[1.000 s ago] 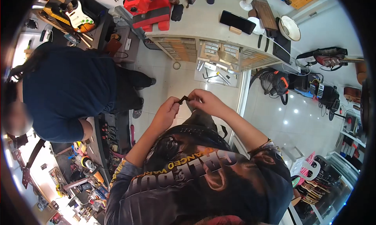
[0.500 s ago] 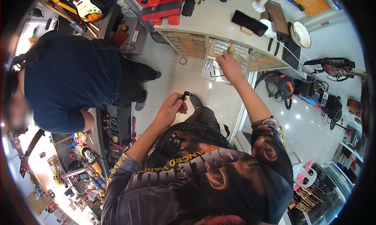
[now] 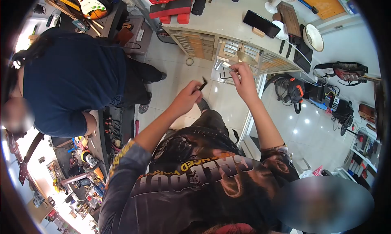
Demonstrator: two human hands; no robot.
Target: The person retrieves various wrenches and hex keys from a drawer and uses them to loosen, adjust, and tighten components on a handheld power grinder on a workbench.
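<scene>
My left hand [image 3: 186,98] is closed round a small black L-shaped piece [image 3: 203,84], its bent end pointing away from me. Its exact kind I cannot make out. To the right, my right hand [image 3: 244,80] has thumb and fingers pinched together at the front of an open drawer. Whatever lies between those fingertips is too small to name. Inside the drawer [image 3: 221,51] are several small metal pieces in wooden compartments. A shallow clear tray [image 3: 216,76] with metal bits and a dark bent rod lies just beyond my right fingertips.
A pale workbench [image 3: 220,24] stands ahead, carrying a phone [image 3: 261,24], a small fan [image 3: 271,6] and a red machine [image 3: 171,6]. On the left a person in a dark shirt [image 3: 77,83] leans over a cluttered bench. A vacuum cleaner [image 3: 291,91] stands at right.
My right hand has drawn back from the drawer toward me. My left hand has moved forward and right, turning the black piece. A blurred shape has appeared at the lower right.
</scene>
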